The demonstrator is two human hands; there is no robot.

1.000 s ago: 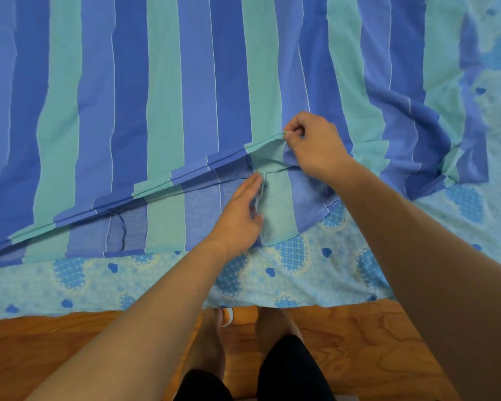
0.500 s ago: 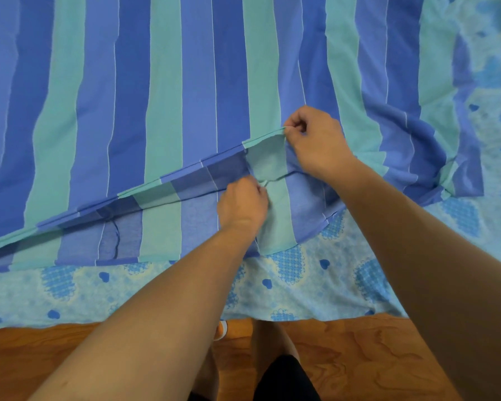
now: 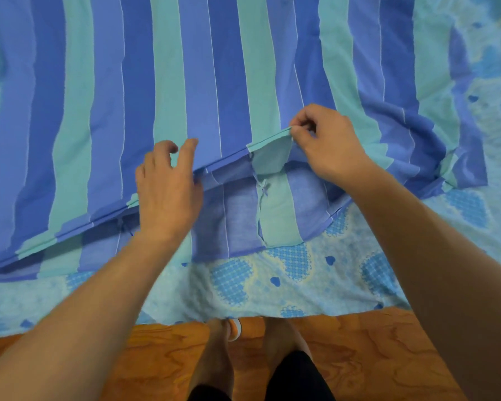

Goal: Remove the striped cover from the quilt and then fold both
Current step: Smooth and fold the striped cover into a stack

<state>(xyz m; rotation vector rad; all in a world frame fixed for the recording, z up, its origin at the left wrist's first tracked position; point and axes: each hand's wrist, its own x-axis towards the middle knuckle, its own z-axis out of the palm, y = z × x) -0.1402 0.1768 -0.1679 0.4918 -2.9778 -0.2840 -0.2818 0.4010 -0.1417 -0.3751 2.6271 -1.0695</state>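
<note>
While right hand pinches striped cover edge, left hand hovers

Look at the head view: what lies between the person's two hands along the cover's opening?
Between left hand and right hand runs the striped cover's lifted edge, with a small tied bow just below it.

Bed covered by a light blue sheet printed with darker blue hearts and checked patches, showing along the near edge and right side. Below it, a glossy orange-brown wood-grain floor. Even, soft light, no hard shadows.
</note>
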